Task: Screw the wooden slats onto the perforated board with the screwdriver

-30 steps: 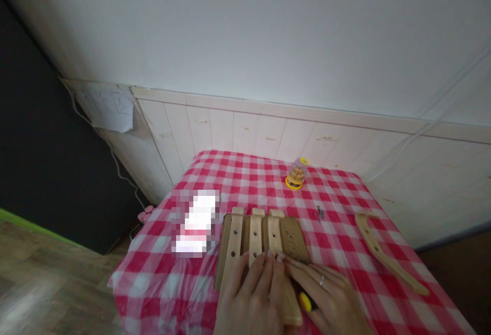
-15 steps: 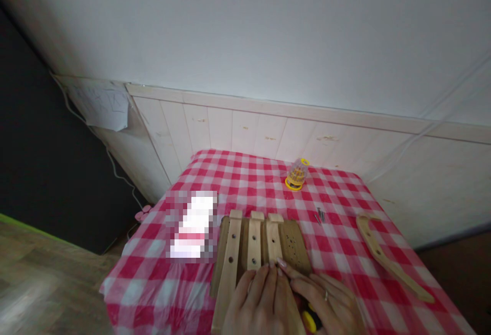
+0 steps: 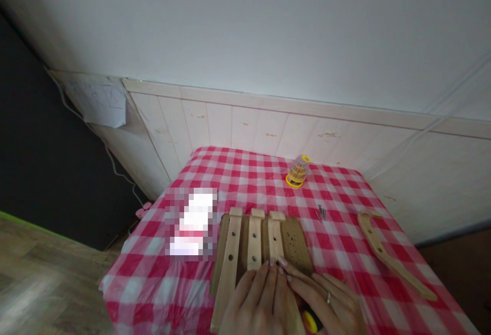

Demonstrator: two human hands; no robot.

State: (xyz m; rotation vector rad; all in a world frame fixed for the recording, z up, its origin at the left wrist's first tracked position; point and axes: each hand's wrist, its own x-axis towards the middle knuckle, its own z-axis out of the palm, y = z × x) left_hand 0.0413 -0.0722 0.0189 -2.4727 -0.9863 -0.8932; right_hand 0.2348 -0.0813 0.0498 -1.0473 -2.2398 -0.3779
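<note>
Three pale curved wooden pieces lie side by side on a brown wooden board (image 3: pixel 295 240), with screws or dark holes in them. On the rightmost wooden piece (image 3: pixel 275 227), the bunched fingertips of my left hand (image 3: pixel 259 294) press around its lower hole; anything pinched there is hidden. My right hand (image 3: pixel 330 299), with a ring on one finger, reaches its index finger to the same spot. Under its palm is a yellow-and-black screwdriver handle (image 3: pixel 310 320), its working end out of sight.
A red-and-white checked cloth (image 3: pixel 245 176) covers the table. A clear cone-shaped bit case (image 3: pixel 298 172) stands at the back. Several screws (image 3: pixel 321 213) lie right of the board, and another curved wooden piece (image 3: pixel 393 261) farther right. A blurred-out bright rectangle (image 3: pixel 195 222) lies left.
The view has shifted slightly. Both hands stay at the lower hole of the rightmost piece, with only a slight shift of the fingers.
</note>
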